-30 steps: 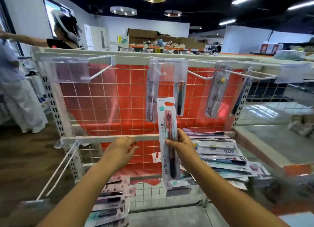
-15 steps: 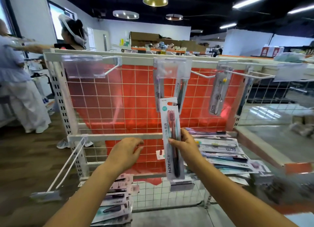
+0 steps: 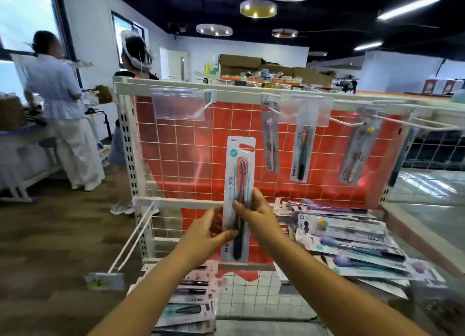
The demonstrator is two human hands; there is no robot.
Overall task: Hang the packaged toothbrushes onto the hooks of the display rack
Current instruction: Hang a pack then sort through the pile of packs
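A tall white toothbrush package point(image 3: 240, 164) stands upright in front of the red-backed wire display rack point(image 3: 176, 144). My right hand point(image 3: 254, 209) grips its middle from the right. My left hand point(image 3: 208, 231) pinches its lower left edge. Its hang hole is at the top, below the level of the hooks. The top left hook point(image 3: 201, 110) with a clear label holder carries nothing. Three packages hang on the other top hooks: one point(image 3: 270, 144), a second point(image 3: 303, 154) and a third point(image 3: 357, 152).
A pile of toothbrush packages point(image 3: 352, 245) lies on the shelf to the right. More packages point(image 3: 191, 303) lie stacked below left. A lower hook point(image 3: 128, 247) juts out at left. Two people point(image 3: 63, 104) stand behind the rack at left.
My left hand has come across from beside the package and now holds its lower edge. The package has shifted a little left and the view has tilted upward.
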